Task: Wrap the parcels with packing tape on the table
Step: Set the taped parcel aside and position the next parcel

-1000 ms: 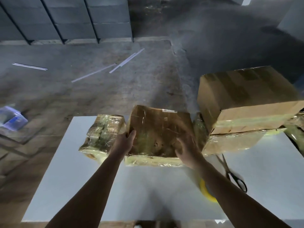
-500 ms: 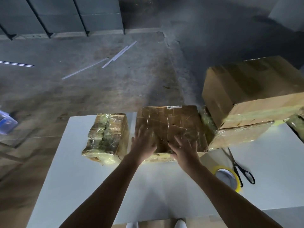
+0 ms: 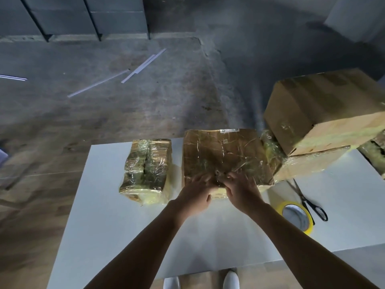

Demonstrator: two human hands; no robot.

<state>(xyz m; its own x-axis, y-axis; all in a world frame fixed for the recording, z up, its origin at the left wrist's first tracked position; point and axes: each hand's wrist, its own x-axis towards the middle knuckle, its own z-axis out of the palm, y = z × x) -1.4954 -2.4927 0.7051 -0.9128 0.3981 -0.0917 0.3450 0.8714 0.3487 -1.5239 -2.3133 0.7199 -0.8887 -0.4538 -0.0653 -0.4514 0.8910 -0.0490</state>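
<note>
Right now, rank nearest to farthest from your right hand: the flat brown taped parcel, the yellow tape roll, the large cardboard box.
1. Flat brown taped parcel: under the right hand, touching.
2. Yellow tape roll: beside it, rightward.
3. Large cardboard box: stacked, far right.

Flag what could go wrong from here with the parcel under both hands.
The left hand and right hand pinch at the glossy wrap on the middle parcel; it may tear or wrinkle there.
The scissors lie beside the tape roll, close to the right forearm; a blind reach could meet the blades.
The large box sits stacked beside that parcel; a nudge might shift it.
</note>
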